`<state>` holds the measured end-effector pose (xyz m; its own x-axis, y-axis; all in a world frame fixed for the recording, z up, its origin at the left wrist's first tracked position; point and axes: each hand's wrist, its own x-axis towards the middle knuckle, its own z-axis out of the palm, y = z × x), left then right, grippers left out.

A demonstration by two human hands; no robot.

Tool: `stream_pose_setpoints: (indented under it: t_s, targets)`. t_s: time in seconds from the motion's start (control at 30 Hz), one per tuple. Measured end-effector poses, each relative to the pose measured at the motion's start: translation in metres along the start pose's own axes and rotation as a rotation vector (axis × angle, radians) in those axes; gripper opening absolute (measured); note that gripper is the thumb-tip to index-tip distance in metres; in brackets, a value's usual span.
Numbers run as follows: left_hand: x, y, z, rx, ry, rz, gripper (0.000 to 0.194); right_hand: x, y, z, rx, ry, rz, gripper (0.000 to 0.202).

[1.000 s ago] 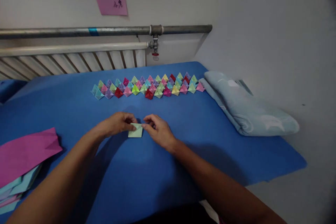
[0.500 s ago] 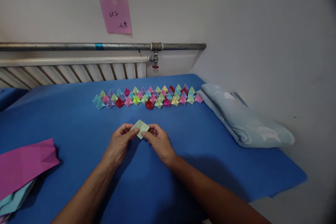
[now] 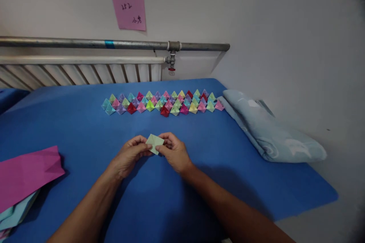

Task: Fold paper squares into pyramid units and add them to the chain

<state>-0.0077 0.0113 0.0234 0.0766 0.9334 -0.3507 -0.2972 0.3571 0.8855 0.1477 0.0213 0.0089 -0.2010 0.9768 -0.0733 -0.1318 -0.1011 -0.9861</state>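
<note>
A small folded square of pale green paper is held up between both hands, creased down its face and slightly turned. My left hand pinches its left corner, thumb on the front and fingers behind. On the opposite side, my right hand grips the right edge with the thumb pressed on the paper's face. Fingertips behind the paper are hidden. Beyond the hands, several folded paper pieces in many colours stand in close rows on the blue sheet.
At left lies a stack of paper with a magenta sheet on top. A folded light-blue blanket rests by the right wall. Behind the bed run a metal pipe and a white radiator. A pink note hangs above.
The green paper has rotated a little between my fingers and sits slightly lower and farther right. My right thumb has shifted on its face. The view has tilted slightly.
</note>
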Motion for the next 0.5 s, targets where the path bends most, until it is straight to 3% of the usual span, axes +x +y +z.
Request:
stream_pose_setpoints:
  t_s: [0.23,0.5]
  targets:
    - [-0.001,0.000,0.002,-0.048,0.080,0.059,0.029,-0.004,-0.004,0.001,0.059,-0.009,0.115,0.033]
    - [-0.002,0.000,0.005,-0.011,0.075,0.076,0.030,-0.005,-0.001,0.002,0.021,0.005,0.063,0.014]
